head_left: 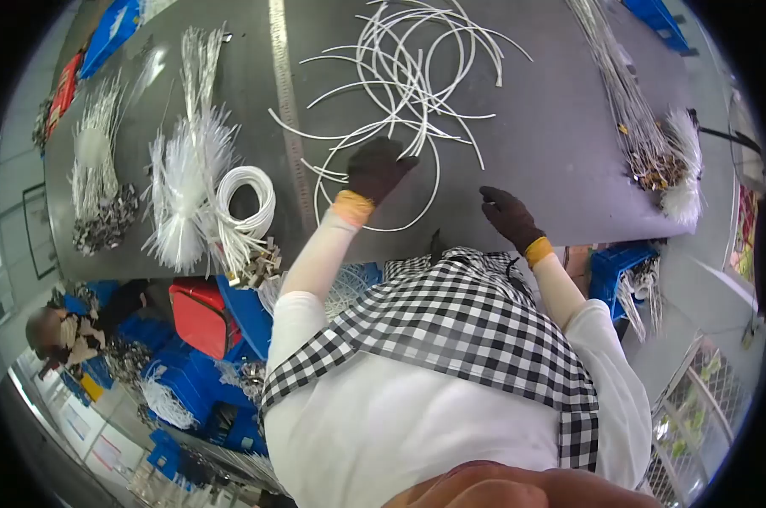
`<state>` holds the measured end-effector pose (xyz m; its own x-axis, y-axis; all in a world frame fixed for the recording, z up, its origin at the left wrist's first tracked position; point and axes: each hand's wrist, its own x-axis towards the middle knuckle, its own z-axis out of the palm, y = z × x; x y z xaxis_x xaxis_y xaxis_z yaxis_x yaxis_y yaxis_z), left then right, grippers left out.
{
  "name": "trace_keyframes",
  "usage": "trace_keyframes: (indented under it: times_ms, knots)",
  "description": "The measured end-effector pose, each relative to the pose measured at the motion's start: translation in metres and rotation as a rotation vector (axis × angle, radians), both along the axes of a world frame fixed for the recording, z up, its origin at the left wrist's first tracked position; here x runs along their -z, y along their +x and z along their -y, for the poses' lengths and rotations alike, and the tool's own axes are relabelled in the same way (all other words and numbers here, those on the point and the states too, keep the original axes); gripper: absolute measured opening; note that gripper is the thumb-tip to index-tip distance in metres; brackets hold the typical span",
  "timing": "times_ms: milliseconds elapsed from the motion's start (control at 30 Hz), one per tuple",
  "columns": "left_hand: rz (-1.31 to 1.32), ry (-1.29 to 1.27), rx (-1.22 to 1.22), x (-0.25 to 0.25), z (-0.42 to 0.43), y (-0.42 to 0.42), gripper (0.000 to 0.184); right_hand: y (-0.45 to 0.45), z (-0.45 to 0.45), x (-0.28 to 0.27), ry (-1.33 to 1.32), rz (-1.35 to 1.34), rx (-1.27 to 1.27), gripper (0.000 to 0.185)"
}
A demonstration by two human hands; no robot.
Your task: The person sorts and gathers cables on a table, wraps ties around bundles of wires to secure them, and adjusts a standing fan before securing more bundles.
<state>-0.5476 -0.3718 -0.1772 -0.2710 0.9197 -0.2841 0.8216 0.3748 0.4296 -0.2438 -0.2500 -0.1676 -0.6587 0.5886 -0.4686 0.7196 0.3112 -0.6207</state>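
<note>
Several white cables (431, 103), cut to lengths and curled, lie in a loose tangle on the grey table. My left hand (376, 173), in a dark glove with an orange cuff, is at the near side of this tangle. Its fingers are curled over some of the cables, and the glove hides part of the grip. To the right, apart from the cables, my right hand (510, 216) hovers over the table's near edge. It wears the same kind of glove, and its fingers are stretched out with nothing in them.
A metal ruler strip (285, 93) crosses the grey table (535, 127). Left of it lie a coiled white cable (266, 196) and bundles of wires with metal ends (99, 186). Another wire bundle (624, 102) lies right. Blue bins (175, 372) and a person (57, 334) are at lower left.
</note>
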Motion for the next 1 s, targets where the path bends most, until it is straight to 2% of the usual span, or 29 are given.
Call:
trace_keyframes:
  times_ms: [67,100,133,200,233,300,333,367,433,500,533,567,667,700,733,800,867,900,967,1000]
  knots:
    - [-0.145,0.113,0.002,0.025,-0.016,0.020,0.034,0.023,0.002,0.012,0.029,-0.041,-0.002,0.039]
    - [-0.181,-0.010,0.060,0.037,-0.021,0.024,0.031,0.030,0.002,0.014,0.054,-0.095,-0.025,0.038]
    - [-0.189,-0.001,0.069,0.047,-0.023,0.025,0.031,0.037,0.001,0.014,0.062,-0.102,-0.015,0.038]
    - [-0.052,0.030,-0.076,0.062,-0.023,0.017,0.030,0.051,0.004,0.008,0.033,-0.043,0.051,0.036]
    - [-0.013,0.094,-0.032,0.067,-0.019,0.009,0.031,0.058,0.006,0.007,0.031,-0.047,0.071,0.036]
    - [0.186,0.079,0.015,0.045,-0.025,-0.010,0.033,0.071,0.008,0.006,0.053,-0.029,0.032,0.035]
    - [0.147,0.194,0.166,0.067,-0.026,-0.026,0.028,0.077,0.009,0.008,0.051,-0.041,0.047,0.035]
    - [0.390,0.161,0.086,0.057,-0.030,-0.030,0.022,0.082,0.011,0.009,0.051,-0.049,0.038,0.034]
    - [0.993,-0.017,-0.346,-0.015,-0.047,-0.019,0.022,0.091,0.011,0.012,0.055,-0.073,0.038,0.034]
    - [1.387,-0.012,-0.520,-0.035,-0.058,-0.011,0.023,0.101,0.012,0.013,0.009,-0.120,0.053,0.034]
    - [1.439,0.026,-0.511,-0.044,-0.062,-0.004,0.023,0.106,0.012,0.013,0.014,-0.132,0.062,0.034]
    - [1.175,0.158,-0.274,-0.026,-0.065,-0.003,0.022,0.112,0.011,0.011,0.031,-0.114,0.034,0.034]
    - [0.844,0.384,0.089,-0.029,-0.090,0.004,0.020,0.151,0.005,0.005,0.026,-0.138,0.032,0.034]
    - [1.203,0.340,-0.119,-0.043,-0.100,0.012,0.020,0.168,0.004,0.003,-0.005,-0.171,0.053,0.034]
    - [1.654,0.284,-0.576,-0.061,-0.115,0.012,0.019,0.186,0.004,-0.001,0.002,-0.185,0.065,0.034]
    - [1.400,0.431,-0.342,-0.087,-0.146,0.000,0.022,0.227,0.001,-0.006,-0.037,-0.097,0.163,0.034]
    - [1.058,0.519,-0.114,-0.120,-0.183,-0.012,0.023,0.281,0.000,0.016,-0.001,-0.136,0.195,0.036]
    - [1.653,0.494,-0.461,-0.146,-0.200,-0.011,0.021,0.306,-0.001,0.025,0.031,-0.165,0.211,0.038]
    - [1.552,0.587,-0.410,-0.184,-0.215,0.010,0.021,0.346,-0.002,0.021,-0.039,-0.167,0.290,0.038]
    - [1.632,0.514,-0.420,-0.185,-0.223,0.012,0.020,0.362,-0.003,0.018,-0.110,-0.159,0.361,0.037]
